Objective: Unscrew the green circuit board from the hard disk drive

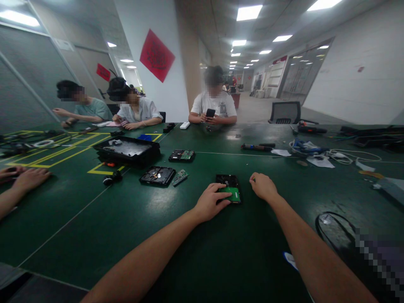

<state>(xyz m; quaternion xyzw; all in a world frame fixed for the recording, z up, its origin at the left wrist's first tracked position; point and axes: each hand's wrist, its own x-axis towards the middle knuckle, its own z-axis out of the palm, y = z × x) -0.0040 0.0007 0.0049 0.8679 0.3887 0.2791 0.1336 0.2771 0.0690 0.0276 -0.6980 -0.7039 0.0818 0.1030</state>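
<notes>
Work item: hard drive (229, 187), lying flat on the green bench (132, 235), circuit side up, a green circuit board (232, 194) at its near end. It sits near the middle of the bench, well in from the near edge.

Left hand: left hand (210, 204) lies palm down at the drive's left near corner, fingers stretched out and resting on the green board. It presses rather than grips; nothing is enclosed in it.

Right hand: right hand (263, 186) rests on the bench just right of the drive, apart from it, curled into a loose fist. Whether it pinches something small cannot be told.

Step in hand: judged as steadying the drive for work on its board, with the left hand acting as the clamp.

Next move calls for: the drive kept from sliding, and the right hand brought over the board with fine fingertip control.

Other parts: an opened drive (157, 175) with a loose board (179, 177) beside it, left of the work item; another drive (182, 155) and a black tray (128, 149) toward the far left.

Surroundings: another person's hands (25, 176) at the left edge; three seated people along the far edge.
</notes>
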